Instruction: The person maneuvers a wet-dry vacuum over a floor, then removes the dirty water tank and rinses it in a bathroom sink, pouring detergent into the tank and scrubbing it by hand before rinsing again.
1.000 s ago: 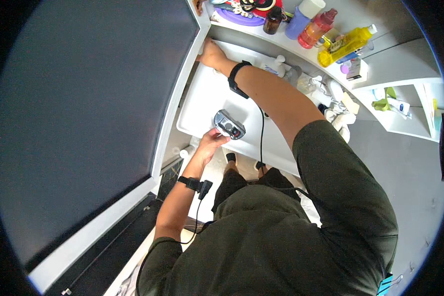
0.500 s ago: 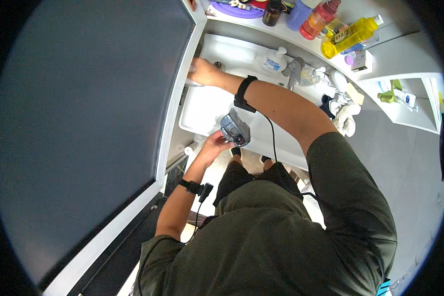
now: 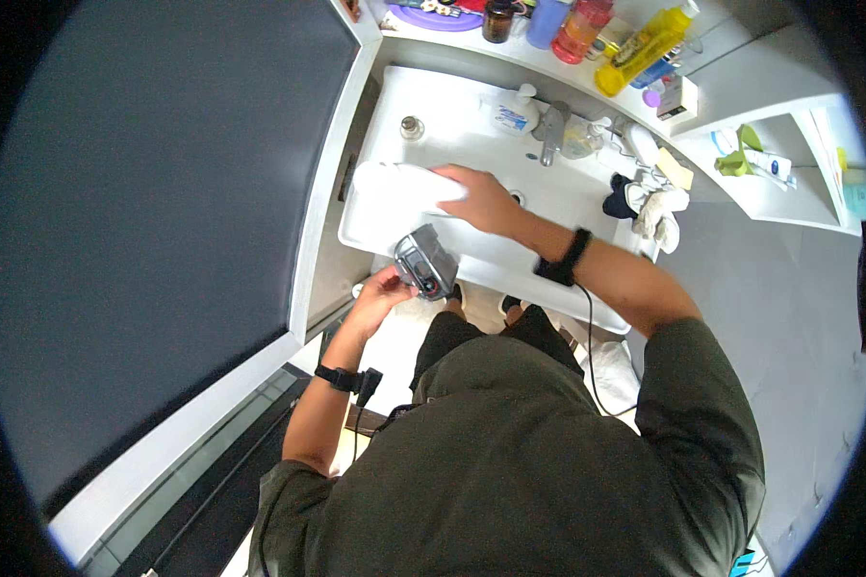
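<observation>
My left hand (image 3: 377, 300) grips the side of a grey boxy plastic container (image 3: 425, 260) with a dark hollow and a small red detail, in front of the sink's near left edge. Over the left half of the white sink (image 3: 471, 120), my right hand (image 3: 481, 200) is closed on a long white object (image 3: 394, 188) with rounded ends. Glare washes out its surface, so its kind is unclear. The white object is just beyond the grey container.
A grey faucet (image 3: 552, 133) stands behind the basin, with a white pump bottle (image 3: 520, 108) beside it. Dark and white cloths (image 3: 656, 213) lie at the right rim. Bottles, one yellow (image 3: 649, 48), line the shelf above. A large dark panel (image 3: 173, 221) with a white frame borders the left.
My right hand has come back from the sink's far left side toward the middle, bringing the white object into full view. The left hand still holds the grey container, and the whole view has shifted slightly.
</observation>
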A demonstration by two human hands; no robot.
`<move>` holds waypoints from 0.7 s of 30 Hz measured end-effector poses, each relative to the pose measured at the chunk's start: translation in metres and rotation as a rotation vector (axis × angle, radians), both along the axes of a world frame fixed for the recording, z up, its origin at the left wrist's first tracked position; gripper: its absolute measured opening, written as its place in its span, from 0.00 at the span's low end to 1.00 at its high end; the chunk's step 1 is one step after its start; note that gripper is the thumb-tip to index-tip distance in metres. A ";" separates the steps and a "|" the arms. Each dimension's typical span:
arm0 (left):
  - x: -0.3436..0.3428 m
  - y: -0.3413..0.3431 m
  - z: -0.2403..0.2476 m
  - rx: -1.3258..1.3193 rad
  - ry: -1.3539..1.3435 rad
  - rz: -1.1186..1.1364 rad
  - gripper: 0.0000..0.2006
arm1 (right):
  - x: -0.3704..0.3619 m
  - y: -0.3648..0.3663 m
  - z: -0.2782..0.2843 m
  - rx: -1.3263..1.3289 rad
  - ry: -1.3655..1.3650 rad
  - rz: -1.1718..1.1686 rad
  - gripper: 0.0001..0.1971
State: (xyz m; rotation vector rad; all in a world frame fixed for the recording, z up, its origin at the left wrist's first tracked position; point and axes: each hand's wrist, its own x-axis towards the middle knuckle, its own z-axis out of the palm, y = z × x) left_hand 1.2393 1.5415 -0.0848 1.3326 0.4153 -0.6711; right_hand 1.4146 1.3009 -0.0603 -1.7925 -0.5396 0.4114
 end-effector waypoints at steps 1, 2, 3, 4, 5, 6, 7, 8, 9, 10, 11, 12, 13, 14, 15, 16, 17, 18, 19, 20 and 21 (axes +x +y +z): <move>0.004 -0.004 0.000 -0.001 -0.005 -0.006 0.16 | -0.014 -0.020 0.018 -0.070 0.003 -0.032 0.26; 0.010 -0.008 0.000 0.014 -0.002 0.006 0.16 | -0.029 -0.041 0.032 -0.141 0.004 -0.063 0.27; 0.017 -0.013 -0.001 0.028 0.002 0.013 0.16 | -0.045 -0.063 0.035 -0.131 -0.011 -0.115 0.28; 0.025 -0.020 -0.007 0.051 -0.019 0.004 0.16 | -0.060 -0.085 0.037 -0.122 -0.028 -0.162 0.29; 0.035 -0.028 -0.015 0.047 -0.025 0.000 0.16 | -0.074 -0.103 0.049 -0.135 0.043 -0.221 0.27; 0.046 -0.038 -0.022 0.001 0.018 0.017 0.16 | -0.088 -0.121 0.060 -0.147 0.116 -0.280 0.26; 0.058 -0.049 -0.030 -0.047 0.061 0.028 0.16 | -0.101 -0.140 0.064 -0.159 0.163 -0.328 0.26; 0.071 -0.060 -0.042 -0.065 0.077 0.028 0.16 | -0.114 -0.157 0.067 -0.170 0.209 -0.372 0.27; 0.084 -0.075 -0.052 -0.082 0.096 0.026 0.15 | -0.128 -0.174 0.070 -0.172 0.211 -0.380 0.27; 0.099 -0.094 -0.053 -0.089 0.095 -0.010 0.16 | -0.142 -0.190 0.072 -0.196 0.239 -0.438 0.27; 0.109 -0.107 -0.067 -0.093 0.096 -0.055 0.16 | -0.154 -0.206 0.074 -0.219 0.267 -0.499 0.26; 0.119 -0.122 -0.078 -0.122 0.090 -0.050 0.14 | -0.170 -0.223 0.068 -0.220 0.269 -0.514 0.26; 0.126 -0.136 -0.088 -0.149 0.084 -0.042 0.13 | -0.187 -0.240 0.056 -0.152 0.286 -0.578 0.27; 0.132 -0.148 -0.097 -0.151 0.087 -0.052 0.13 | -0.200 -0.250 0.049 -0.086 0.304 -0.639 0.27; 0.137 -0.159 -0.106 -0.170 0.089 -0.048 0.12 | -0.210 -0.255 0.048 -0.088 0.307 -0.654 0.27; 0.140 -0.170 -0.113 -0.189 0.090 -0.044 0.12 | -0.220 -0.260 0.048 -0.053 0.320 -0.709 0.27; 0.141 -0.180 -0.120 -0.188 0.094 -0.058 0.12 | -0.228 -0.265 0.048 -0.017 0.331 -0.764 0.27; 0.143 -0.190 -0.127 -0.177 0.106 -0.057 0.12 | -0.233 -0.268 0.053 -0.055 0.323 -0.774 0.28; 0.143 -0.198 -0.134 -0.165 0.118 -0.055 0.11 | -0.239 -0.271 0.051 -0.053 0.325 -0.790 0.28; 0.143 -0.202 -0.140 -0.163 0.121 -0.069 0.11 | -0.244 -0.275 0.048 -0.032 0.348 -0.807 0.28; 0.143 -0.207 -0.145 -0.189 0.141 -0.039 0.12 | -0.248 -0.277 0.048 -0.010 0.370 -0.828 0.27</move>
